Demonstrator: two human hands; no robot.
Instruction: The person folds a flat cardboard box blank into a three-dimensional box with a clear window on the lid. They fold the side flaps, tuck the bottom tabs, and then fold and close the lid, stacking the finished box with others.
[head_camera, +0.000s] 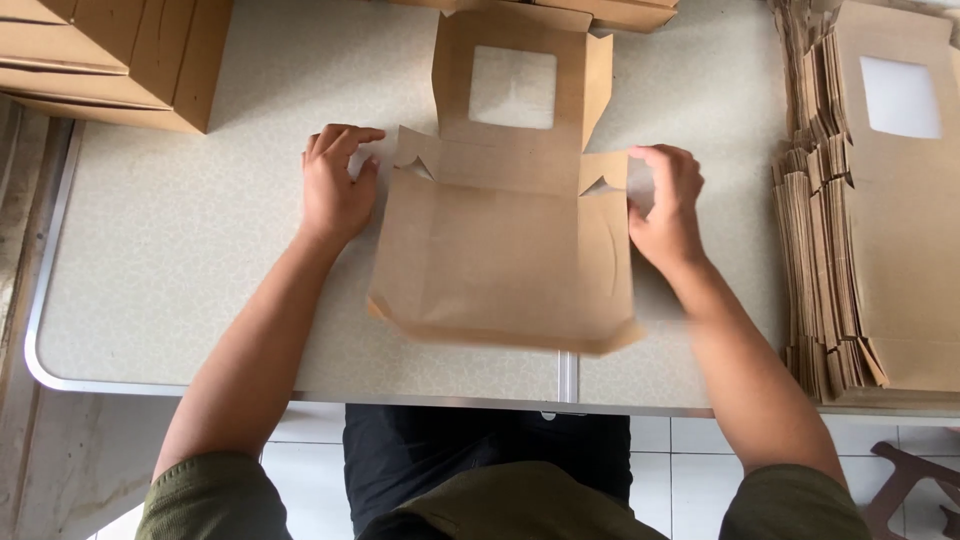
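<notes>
A flat brown box (505, 235) with a window flap lies in the middle of the desk (180, 250), its near edge lifted and blurred. The left hand (335, 185) rests at its left side with fingers loosely curled, holding nothing I can make out; the right hand (665, 205) pinches the box's right flap. A stack (870, 220) of flat boxes lies to the right, and folded boxes (110, 55) sit at the far left.

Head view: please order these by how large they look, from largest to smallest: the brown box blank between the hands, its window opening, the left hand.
1. Brown box blank, by far the largest.
2. and 3. Left hand and window opening look alike; I cannot rank them.
</notes>
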